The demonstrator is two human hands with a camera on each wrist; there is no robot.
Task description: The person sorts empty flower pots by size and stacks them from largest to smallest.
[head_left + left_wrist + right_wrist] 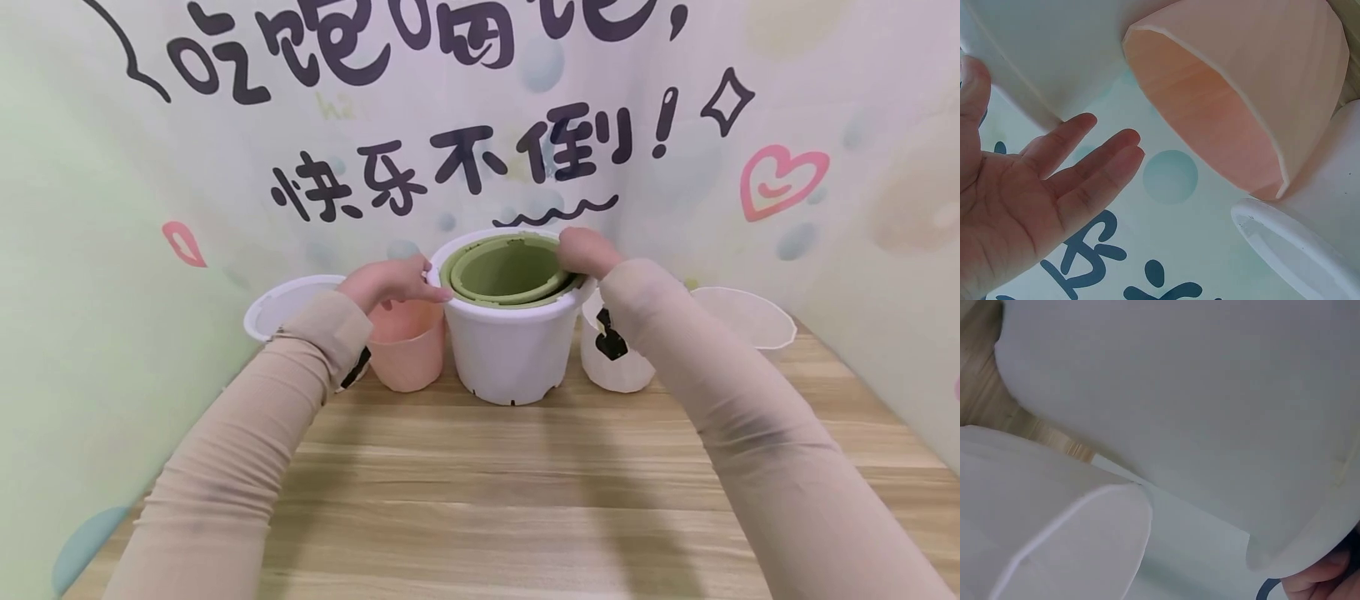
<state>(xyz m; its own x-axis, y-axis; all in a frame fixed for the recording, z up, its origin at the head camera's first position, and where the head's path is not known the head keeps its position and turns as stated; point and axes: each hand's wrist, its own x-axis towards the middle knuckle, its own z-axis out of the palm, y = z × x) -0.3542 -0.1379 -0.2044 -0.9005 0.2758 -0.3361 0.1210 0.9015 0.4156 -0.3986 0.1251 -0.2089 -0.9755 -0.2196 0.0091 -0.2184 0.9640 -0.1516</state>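
A large white flowerpot (512, 358) stands upright at the middle back. Two green flowerpots are nested inside it; the inner green flowerpot (510, 268) sits within the outer green flowerpot's rim (447, 287). My left hand (397, 282) touches the white pot's left rim, thumb at the front. In the left wrist view this hand's fingers (1110, 156) reach out fairly straight beside the pot. At the right rim, my right hand (588, 252) curls over and grips the inner green pot's edge; its fingertips are hidden. Part of that hand shows beyond the white rim in the right wrist view.
Left of the white pot stand a pink pot (408, 354) and a white wide-rimmed pot (288, 304). To the right are a small white pot with a black mark (618, 367) and another pale pot (742, 317). A printed cloth (465, 108) hangs behind the wooden table (480, 500).
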